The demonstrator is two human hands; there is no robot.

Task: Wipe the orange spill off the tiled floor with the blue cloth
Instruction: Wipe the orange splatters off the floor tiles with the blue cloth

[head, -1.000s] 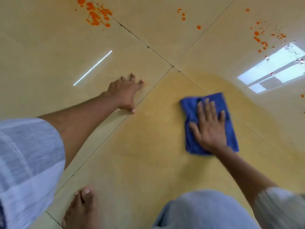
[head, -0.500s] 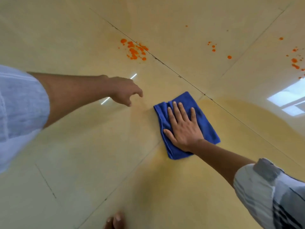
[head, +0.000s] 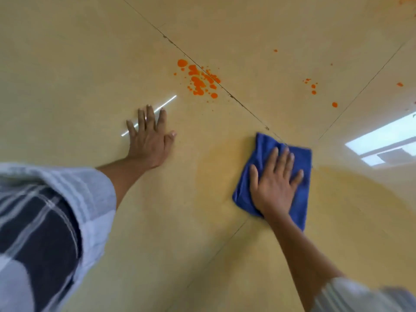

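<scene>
Right hand (head: 273,183) flat, fingers spread, pressing the cloth (head: 299,199) to the floor (head: 67,64), grasping nothing; left hand (head: 149,136) open, braced on tile; push the cloth forward-left over the grout line, keeping even palm pressure, into the spill (head: 199,81) beyond, then the scattered drops (head: 313,86).
</scene>
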